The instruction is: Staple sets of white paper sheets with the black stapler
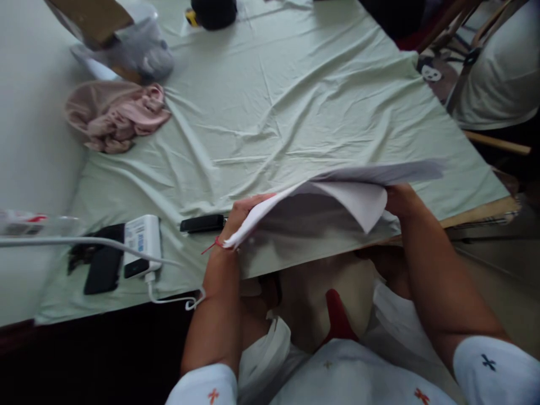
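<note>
My left hand (241, 215) grips the near left edge of a white cloth (337, 194), lifted just above the table's front edge. My right hand (400, 201) holds the same cloth at its right side, mostly hidden beneath a folded flap. The cloth sags between both hands and looks blurred at its far right tip. A red string circles my left wrist. Below lies a pale green sheet (295, 107) covering the table.
A pink crumpled garment (116, 115) lies at the far left. A white power bank (142, 243) with a cable, a black phone (103, 267) and a small black device (202, 223) sit near the left front. A clear plastic bag (135, 48) and a dark object (213, 12) rest at the back.
</note>
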`<state>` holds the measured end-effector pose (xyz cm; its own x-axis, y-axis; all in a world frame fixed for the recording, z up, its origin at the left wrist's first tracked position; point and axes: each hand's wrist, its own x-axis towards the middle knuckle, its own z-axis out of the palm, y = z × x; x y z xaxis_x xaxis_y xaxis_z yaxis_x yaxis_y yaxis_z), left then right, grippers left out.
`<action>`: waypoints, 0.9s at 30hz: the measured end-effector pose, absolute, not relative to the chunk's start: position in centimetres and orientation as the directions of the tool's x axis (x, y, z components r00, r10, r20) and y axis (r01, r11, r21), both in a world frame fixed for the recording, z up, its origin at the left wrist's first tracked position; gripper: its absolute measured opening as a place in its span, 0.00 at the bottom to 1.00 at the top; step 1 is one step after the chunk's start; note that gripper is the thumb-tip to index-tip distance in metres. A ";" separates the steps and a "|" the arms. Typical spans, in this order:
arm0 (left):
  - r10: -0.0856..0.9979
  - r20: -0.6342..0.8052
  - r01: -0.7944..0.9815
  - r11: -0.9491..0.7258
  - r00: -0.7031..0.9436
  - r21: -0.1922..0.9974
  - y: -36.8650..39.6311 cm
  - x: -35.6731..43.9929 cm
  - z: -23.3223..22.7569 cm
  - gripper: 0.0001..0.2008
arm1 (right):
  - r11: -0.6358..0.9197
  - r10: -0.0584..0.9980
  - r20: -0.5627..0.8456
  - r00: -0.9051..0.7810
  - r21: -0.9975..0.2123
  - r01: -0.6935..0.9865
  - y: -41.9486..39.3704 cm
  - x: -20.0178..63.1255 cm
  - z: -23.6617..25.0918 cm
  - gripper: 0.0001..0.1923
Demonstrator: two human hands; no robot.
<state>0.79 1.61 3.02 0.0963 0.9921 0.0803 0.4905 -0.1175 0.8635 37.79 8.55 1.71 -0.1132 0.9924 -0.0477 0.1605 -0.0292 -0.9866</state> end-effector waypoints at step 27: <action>0.950 -0.310 -0.132 0.311 0.028 0.941 -0.6 3.6 3.8 0.30 | -0.398 0.915 -0.381 -0.131 -0.905 -0.151 7.8 35.0 3.1 0.15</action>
